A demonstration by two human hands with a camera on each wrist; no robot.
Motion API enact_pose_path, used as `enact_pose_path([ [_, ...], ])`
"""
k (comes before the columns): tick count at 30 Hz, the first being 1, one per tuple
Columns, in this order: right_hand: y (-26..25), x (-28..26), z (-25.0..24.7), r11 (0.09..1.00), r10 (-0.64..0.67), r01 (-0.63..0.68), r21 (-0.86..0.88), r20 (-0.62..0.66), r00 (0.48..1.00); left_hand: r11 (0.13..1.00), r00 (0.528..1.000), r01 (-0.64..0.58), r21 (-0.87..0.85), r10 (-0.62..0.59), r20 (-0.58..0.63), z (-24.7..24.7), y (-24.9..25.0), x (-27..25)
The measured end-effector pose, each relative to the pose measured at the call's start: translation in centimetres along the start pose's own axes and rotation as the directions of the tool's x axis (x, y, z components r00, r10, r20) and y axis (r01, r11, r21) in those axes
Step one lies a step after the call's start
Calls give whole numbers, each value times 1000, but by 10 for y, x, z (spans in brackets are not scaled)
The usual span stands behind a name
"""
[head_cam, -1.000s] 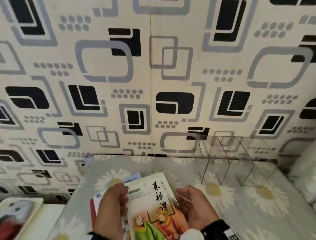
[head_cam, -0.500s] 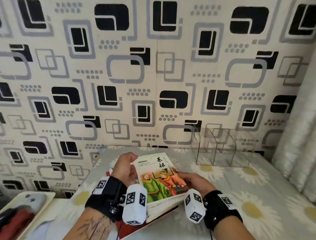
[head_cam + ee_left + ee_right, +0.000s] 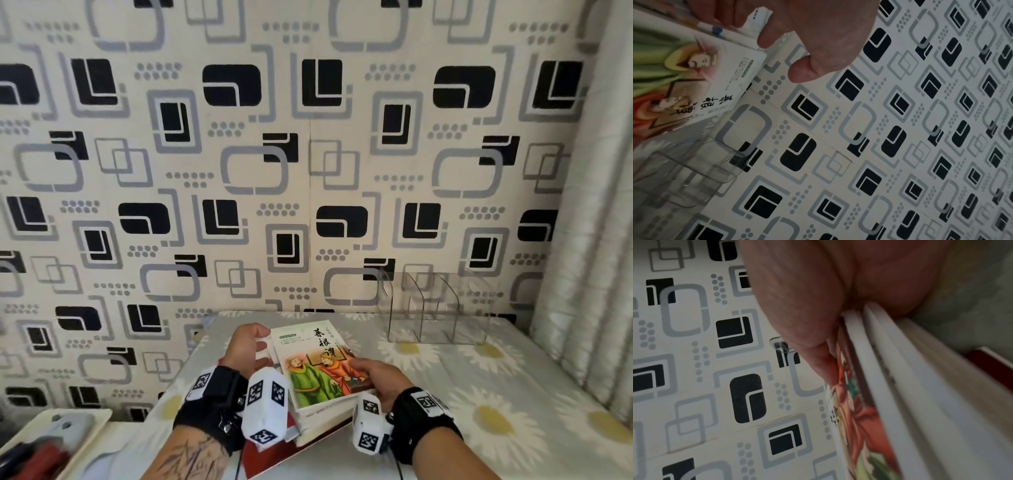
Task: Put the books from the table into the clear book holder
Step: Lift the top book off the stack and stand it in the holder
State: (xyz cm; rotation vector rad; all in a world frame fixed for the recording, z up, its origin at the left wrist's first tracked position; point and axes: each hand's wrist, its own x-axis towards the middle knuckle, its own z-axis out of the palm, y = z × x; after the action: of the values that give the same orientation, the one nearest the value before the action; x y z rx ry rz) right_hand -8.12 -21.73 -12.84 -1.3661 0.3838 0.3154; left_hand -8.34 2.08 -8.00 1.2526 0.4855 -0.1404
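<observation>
A paperback with a white cover, black calligraphy and two painted robed figures point(image 3: 317, 363) is gripped at its near right corner by the right hand point(image 3: 380, 380), thumb on the cover, and is seen on top of a small stack of books point(image 3: 320, 419) on the daisy-print tablecloth point(image 3: 513, 394). The left hand point(image 3: 245, 346) is held loosely open beside the stack's left edge; contact cannot be judged. The clear acrylic book holder with curved dividers point(image 3: 435, 308) is stood well apart against the patterned wall point(image 3: 308, 154), at the table's back right.
</observation>
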Motion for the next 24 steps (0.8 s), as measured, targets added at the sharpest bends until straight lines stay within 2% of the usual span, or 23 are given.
enact_pose_path([
  [4, 3, 2, -5, 999, 9, -9, 36, 1, 1000, 999, 999, 17, -50, -18, -28, -3, 0, 0],
  [10, 8, 6, -20, 996, 22, -21, 91, -9, 1000, 995, 996, 63, -76, -59, 60, 7, -1, 6],
  [15, 7, 10, -18, 999, 27, -25, 41, -41, 999, 994, 993, 87, -63, -81, 87, 14, 2, 8],
  [19, 0, 9, -18, 997, -41, 39, -60, -30, 999, 993, 989, 110, -34, -106, 105, 13, -1, 11],
  [24, 1, 6, -17, 963, -241, 239, -126, -5, 970, 999, 995, 36, 26, -39, 92, 14, -8, 19],
])
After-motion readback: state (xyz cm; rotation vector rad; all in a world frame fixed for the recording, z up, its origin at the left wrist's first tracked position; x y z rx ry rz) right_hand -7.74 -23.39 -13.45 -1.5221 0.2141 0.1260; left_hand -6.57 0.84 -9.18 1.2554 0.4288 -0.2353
